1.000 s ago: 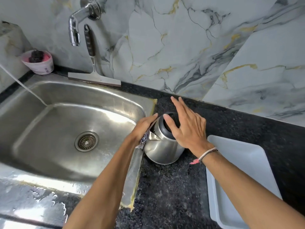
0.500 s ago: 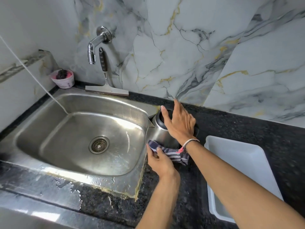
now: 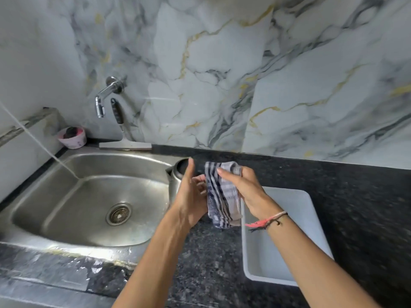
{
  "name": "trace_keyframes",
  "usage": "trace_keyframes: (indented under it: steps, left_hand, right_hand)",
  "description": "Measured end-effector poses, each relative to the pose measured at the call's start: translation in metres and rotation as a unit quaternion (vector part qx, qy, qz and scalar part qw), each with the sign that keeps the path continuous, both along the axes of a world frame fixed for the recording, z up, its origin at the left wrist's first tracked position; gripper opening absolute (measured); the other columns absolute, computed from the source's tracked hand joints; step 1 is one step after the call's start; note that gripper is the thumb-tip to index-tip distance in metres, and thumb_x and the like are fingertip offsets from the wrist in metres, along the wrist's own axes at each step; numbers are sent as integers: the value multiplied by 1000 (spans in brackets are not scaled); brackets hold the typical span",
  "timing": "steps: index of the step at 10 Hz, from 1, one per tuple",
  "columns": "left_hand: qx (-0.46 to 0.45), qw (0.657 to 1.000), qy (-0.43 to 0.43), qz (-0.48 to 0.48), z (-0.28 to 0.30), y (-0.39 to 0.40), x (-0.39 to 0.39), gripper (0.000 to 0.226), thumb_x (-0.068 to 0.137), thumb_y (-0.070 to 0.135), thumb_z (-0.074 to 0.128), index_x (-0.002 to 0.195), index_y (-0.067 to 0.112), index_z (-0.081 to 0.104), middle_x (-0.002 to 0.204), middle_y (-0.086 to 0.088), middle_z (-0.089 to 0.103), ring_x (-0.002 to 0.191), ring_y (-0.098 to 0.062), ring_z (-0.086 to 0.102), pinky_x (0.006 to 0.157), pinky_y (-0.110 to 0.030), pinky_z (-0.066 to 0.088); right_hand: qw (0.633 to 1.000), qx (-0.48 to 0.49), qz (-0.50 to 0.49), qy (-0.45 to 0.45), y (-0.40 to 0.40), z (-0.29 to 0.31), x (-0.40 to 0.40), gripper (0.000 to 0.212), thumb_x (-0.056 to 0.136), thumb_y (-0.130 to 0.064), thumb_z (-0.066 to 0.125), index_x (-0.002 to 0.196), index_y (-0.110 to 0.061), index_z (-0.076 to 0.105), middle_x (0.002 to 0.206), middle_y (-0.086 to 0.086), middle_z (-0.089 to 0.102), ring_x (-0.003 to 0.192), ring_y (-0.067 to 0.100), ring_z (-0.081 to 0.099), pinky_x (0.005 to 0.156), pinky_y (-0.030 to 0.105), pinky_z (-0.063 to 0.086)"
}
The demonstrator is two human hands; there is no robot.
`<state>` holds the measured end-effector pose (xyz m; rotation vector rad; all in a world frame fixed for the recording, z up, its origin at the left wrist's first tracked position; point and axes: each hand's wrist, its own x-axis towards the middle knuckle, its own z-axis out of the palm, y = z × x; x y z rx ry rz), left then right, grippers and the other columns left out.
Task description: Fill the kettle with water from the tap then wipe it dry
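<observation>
The steel kettle stands on the dark counter at the sink's right rim, mostly hidden behind my left hand. A blue-and-white striped cloth hangs in the air just right of the kettle. My right hand grips the cloth from the right. The fingers of my left hand curl onto the cloth's left edge, the thumb pointing up. Neither hand touches the kettle. The wall tap is at the back left and no water runs from it.
The steel sink fills the left, with a wet front rim. A squeegee leans on the marble wall beside a pink-rimmed cup. A white tray lies on the counter under my right forearm. A thin white cord runs into the sink.
My right hand left the kettle's lid and took the cloth. Both hands lifted the cloth up off the kettle's base. The camera tilted upward.
</observation>
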<state>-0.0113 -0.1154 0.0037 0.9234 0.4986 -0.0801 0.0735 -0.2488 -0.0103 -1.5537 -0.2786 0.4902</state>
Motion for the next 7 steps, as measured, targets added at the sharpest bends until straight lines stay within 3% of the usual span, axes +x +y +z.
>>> trace_keyframes:
  steps: [1,2,3,4,5,6,7]
  left_hand:
    - [179,976,-2,-125,-19,-37,11,50,71,41,88,110,18,68,105,-6,73,84,-17,73,72,-35,58]
    - [271,950,22,-152,-43,-60,24,51,70,9,91,109,15,58,99,-3,67,76,-14,66,59,-25,54]
    - [377,908,19,-184,-64,-87,37,39,77,-4,82,107,10,62,97,-11,72,73,-16,63,62,-29,56]
    - [520,804,-1,-290,-100,-125,45,25,81,0,76,106,2,74,106,-23,78,85,-24,72,74,-25,54]
    - [554,751,7,-360,-121,-148,37,22,83,1,72,106,0,75,105,-24,78,96,-31,76,77,-23,55]
    - [623,678,-23,-390,-126,-161,30,24,87,3,68,111,1,73,111,-22,77,105,-31,74,96,-39,58]
    - [708,632,-44,-311,-91,-145,44,43,93,25,68,135,19,59,139,-9,64,128,-28,59,109,-42,48]
  right_hand:
    - [986,19,-139,91,-65,-6,6,7,84,-17,81,89,-17,76,83,6,76,73,20,74,61,33,60]
    - [971,-30,-177,155,-115,-22,13,31,82,-13,80,108,-16,63,96,9,68,86,28,69,68,39,57]
    - [961,-133,-143,197,-161,-37,13,33,82,-8,77,107,-15,56,93,9,60,83,26,64,59,31,51]
    - [943,-222,-60,240,-202,-62,-1,24,79,12,62,74,-9,50,65,10,38,43,16,47,41,21,40]
    - [928,-315,-6,200,-213,-83,-8,40,75,15,60,56,-13,39,56,4,25,33,12,31,41,17,26]
    - [852,-508,86,96,-208,-89,-4,27,71,-2,75,62,-12,52,60,3,46,52,17,53,49,22,35]
    - [818,-570,57,-42,-197,-73,16,41,84,-25,72,120,-12,59,120,12,61,114,33,64,85,33,51]
